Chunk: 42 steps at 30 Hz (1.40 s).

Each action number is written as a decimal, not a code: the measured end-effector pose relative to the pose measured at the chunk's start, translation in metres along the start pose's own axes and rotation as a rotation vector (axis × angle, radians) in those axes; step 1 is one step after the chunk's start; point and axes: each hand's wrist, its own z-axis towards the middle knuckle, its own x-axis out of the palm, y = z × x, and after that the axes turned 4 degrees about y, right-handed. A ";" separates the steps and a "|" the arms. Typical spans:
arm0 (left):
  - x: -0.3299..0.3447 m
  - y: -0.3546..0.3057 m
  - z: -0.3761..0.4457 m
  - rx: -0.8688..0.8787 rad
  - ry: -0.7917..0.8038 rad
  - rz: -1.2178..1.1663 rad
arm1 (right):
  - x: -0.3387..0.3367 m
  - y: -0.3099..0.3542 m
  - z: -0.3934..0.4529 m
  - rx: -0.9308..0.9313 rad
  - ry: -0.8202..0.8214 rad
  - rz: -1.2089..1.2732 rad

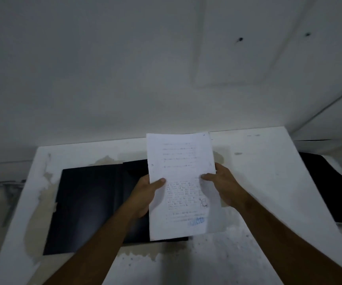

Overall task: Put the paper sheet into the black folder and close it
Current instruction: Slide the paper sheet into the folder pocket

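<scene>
White paper sheet (179, 182), blurred print, blue stamp; left hand (145, 194) and right hand (225, 186) pinch its edges above open glossy black folder (90, 206).

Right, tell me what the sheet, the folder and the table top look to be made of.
Paper sheet: thin white printed paper, matte; it bows slightly between both hands.
Black folder: smooth black card or plastic, hard to tell which; a soft sheen shows on its open cover.
Table: white painted or laminated surface, worn; patches have flaked to a beige layer underneath.

The paper sheet (181, 182) hides the black folder's (92, 206) right half; its print is too blurred to read.
</scene>
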 end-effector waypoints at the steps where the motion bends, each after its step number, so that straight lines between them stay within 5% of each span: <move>1: -0.020 0.000 -0.006 -0.003 -0.045 0.016 | 0.018 -0.003 0.004 0.012 0.013 -0.019; 4: -0.086 0.000 -0.027 -0.013 -0.153 0.031 | 0.068 -0.020 0.013 0.000 -0.066 -0.144; 6: -0.133 0.001 -0.039 -0.025 -0.222 0.044 | 0.089 -0.041 0.020 -0.074 -0.139 -0.434; 10: -0.221 0.006 -0.055 -0.103 -0.308 0.135 | 0.112 -0.081 0.028 -0.042 -0.030 -0.888; 19: -0.331 0.000 -0.049 -0.242 -0.267 0.312 | 0.133 -0.109 0.042 0.003 -0.056 -0.971; 29: -0.320 0.011 -0.009 -0.232 -0.163 0.325 | 0.137 -0.113 0.047 -0.008 -0.126 -0.922; 42: -0.254 0.060 0.012 -0.267 -0.213 0.121 | 0.143 -0.119 0.046 -0.027 -0.139 -0.893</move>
